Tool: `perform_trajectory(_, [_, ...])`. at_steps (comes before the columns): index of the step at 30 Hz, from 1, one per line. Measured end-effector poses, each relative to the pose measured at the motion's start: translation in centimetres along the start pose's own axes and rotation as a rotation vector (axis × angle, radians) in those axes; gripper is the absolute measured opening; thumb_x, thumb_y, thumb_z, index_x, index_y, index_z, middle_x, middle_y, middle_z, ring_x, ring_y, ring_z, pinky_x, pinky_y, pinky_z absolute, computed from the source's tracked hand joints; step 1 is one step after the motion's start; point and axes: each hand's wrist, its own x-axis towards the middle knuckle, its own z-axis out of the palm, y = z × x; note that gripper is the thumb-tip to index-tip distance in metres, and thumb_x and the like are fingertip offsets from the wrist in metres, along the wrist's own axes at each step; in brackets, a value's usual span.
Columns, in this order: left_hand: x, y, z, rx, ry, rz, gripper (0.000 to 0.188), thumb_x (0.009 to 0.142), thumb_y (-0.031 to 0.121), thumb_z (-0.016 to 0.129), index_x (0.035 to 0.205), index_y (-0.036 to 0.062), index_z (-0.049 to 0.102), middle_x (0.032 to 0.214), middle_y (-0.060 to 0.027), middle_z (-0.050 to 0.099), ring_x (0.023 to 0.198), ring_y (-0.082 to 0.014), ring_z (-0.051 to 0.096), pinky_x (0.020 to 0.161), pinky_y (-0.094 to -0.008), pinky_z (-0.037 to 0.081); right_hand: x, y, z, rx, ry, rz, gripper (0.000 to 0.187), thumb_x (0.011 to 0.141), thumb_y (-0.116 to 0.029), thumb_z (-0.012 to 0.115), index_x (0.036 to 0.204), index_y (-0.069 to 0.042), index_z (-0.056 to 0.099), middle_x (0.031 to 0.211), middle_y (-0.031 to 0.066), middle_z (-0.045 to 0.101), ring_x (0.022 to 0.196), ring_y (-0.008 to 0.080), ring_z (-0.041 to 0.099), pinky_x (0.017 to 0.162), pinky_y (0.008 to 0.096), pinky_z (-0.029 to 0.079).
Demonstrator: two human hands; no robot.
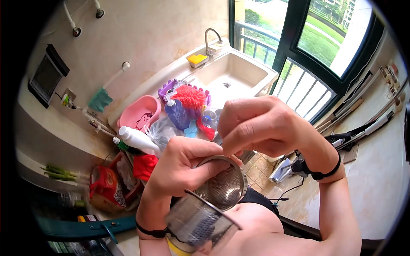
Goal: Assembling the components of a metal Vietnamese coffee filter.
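In front of my body, my left hand (183, 164) grips a round metal strainer (226, 187) by its rim, thumb pressed inside. The strainer is shiny, bowl-shaped and full of small holes, and it is tilted so that its inside shows. Just above its upper right rim is my right hand (260, 126), with fingers curled together in a pinch. Whatever those fingertips hold, if anything, is hidden. Below my left hand lies a blurred grey, dark-edged object with a dotted surface (200, 226), and I cannot tell its kind.
Ahead stands a pale sink (237, 70) with a curved tap (209, 40) and a yellow sponge (197, 59). Left of it are a pink basin (139, 112), a blue-purple bottle (177, 114), a red fuzzy cloth (191, 97) and a white bottle (137, 138). A dark-framed window (290, 47) is at the right.
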Motion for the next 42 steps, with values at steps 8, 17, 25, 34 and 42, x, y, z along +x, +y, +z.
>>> perform_trajectory(8, [0.0, -0.5, 0.7, -0.157, -0.028, -0.092, 0.018, 0.093, 0.002, 0.064, 0.101, -0.0091, 0.076, 0.087, -0.0096, 0.076, 0.079, -0.0093, 0.069, 0.073, -0.0222, 0.052, -0.1, -1.5, -0.4, -0.195, -0.057, -0.049, 0.010, 0.086, 0.001, 0.069, 0.094, -0.005, 0.069, 0.086, 0.0086, 0.057, 0.076, 0.0293, 0.061, 0.066, 0.0394, 0.050])
perform_trajectory(17, [-0.1, -0.8, -0.4, -0.261, -0.127, -0.002, 0.019, 0.092, -0.003, 0.070, 0.109, -0.0082, 0.075, 0.092, -0.0082, 0.074, 0.084, -0.0092, 0.067, 0.072, -0.0237, 0.052, -0.7, -1.6, 1.0, -0.286, 0.091, -0.176, 0.013, 0.083, 0.002, 0.070, 0.093, -0.004, 0.065, 0.091, 0.0090, 0.054, 0.073, 0.0268, 0.060, 0.061, 0.0386, 0.050])
perform_trajectory(25, [-0.5, 0.6, 0.8, -0.408, -0.059, -0.042, 0.024, 0.091, -0.014, 0.059, 0.113, -0.0100, 0.067, 0.107, -0.0168, 0.075, 0.103, -0.0169, 0.071, 0.088, -0.0286, 0.056, -0.6, -3.2, 0.8, -0.265, 0.119, -0.004, 0.019, 0.080, -0.002, 0.073, 0.097, -0.006, 0.066, 0.083, 0.0077, 0.050, 0.068, 0.0260, 0.058, 0.056, 0.0387, 0.047])
perform_trajectory(34, [-0.5, -0.3, 1.1, -0.447, -0.027, 0.019, 0.029, 0.091, -0.018, 0.056, 0.115, -0.0038, 0.064, 0.106, -0.0157, 0.074, 0.105, -0.0194, 0.072, 0.090, -0.0299, 0.056, 0.3, -4.0, 0.5, -0.314, 0.076, 0.072, 0.020, 0.083, -0.002, 0.076, 0.102, -0.006, 0.072, 0.087, 0.0076, 0.055, 0.072, 0.0238, 0.062, 0.058, 0.0367, 0.048])
perform_trajectory(42, [-1.2, 0.4, 0.8, -0.421, -0.059, -0.021, 0.027, 0.089, -0.018, 0.058, 0.110, -0.0050, 0.069, 0.107, -0.0169, 0.074, 0.107, -0.0228, 0.072, 0.094, -0.0322, 0.056, 0.0, -3.7, 0.0, -0.345, 0.010, 0.015, 0.022, 0.079, -0.004, 0.074, 0.099, -0.004, 0.065, 0.092, 0.0095, 0.056, 0.077, 0.0283, 0.062, 0.063, 0.0384, 0.052])
